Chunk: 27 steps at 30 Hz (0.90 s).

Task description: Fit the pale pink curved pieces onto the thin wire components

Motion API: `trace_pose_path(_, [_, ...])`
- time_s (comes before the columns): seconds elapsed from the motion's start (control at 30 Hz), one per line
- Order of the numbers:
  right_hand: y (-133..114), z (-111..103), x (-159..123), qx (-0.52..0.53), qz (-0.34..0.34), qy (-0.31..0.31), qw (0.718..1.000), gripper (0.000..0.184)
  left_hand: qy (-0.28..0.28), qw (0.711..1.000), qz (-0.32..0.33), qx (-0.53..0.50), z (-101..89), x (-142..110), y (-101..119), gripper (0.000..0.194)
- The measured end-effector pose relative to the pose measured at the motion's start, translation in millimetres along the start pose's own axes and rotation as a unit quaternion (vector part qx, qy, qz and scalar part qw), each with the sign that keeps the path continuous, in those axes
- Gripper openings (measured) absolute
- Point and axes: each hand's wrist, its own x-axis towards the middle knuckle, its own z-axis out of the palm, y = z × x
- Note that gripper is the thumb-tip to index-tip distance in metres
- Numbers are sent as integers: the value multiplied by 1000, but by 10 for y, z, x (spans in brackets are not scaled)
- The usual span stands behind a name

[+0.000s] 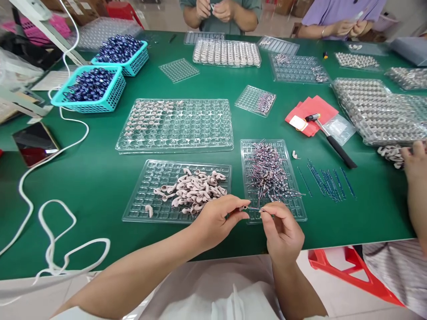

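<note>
Close to the table's front edge, my left hand [220,218] pinches a small round-ended piece [244,207] between thumb and fingertips; its body is mostly covered. A thin wire [255,208] runs from it to my right hand [283,229], whose thumb and forefinger are closed on the wire's other end. Left of my hands, a clear tray [136,200] bears a heap of beige curved shells [196,191]. Just beyond my right hand, another clear tray [298,214] carries a pile of small wired parts [267,169]. One loose shell [295,154] lies beside that tray.
A large tray [200,129] partly filled with shells lies farther back. Turquoise baskets [113,91] of dark blue parts, a phone [36,143] and a white cable [87,129] are left. A hammer [333,142] and blue strips [328,184] lie right, near a co-worker's hand [415,164].
</note>
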Motion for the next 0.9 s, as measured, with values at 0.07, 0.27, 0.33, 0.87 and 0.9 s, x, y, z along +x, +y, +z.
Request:
trace_pose_path(0.07, [1,2,-5,-4,-7,-5,1000,16,8,1000,0,11,6,1,-8,20])
trace_pose_path(0.27, [9,-3,-8,-20,-24,-14,999,17,14,1000,-17,14,12,2,-23,19])
trace_pose_path(0.33, [10,-4,-4,-29,-26,-22,999,17,16,1000,-20,13,9,1,-26,19])
trace_pose_path(0.87, [0,3,15,-52,-43,-47,997,22,31,997,25,71,-13,20,-34,10])
trace_pose_path(0.9, [-6,2,21,-55,-44,-50,996,22,34,995,41,84,-11,21,-42,9])
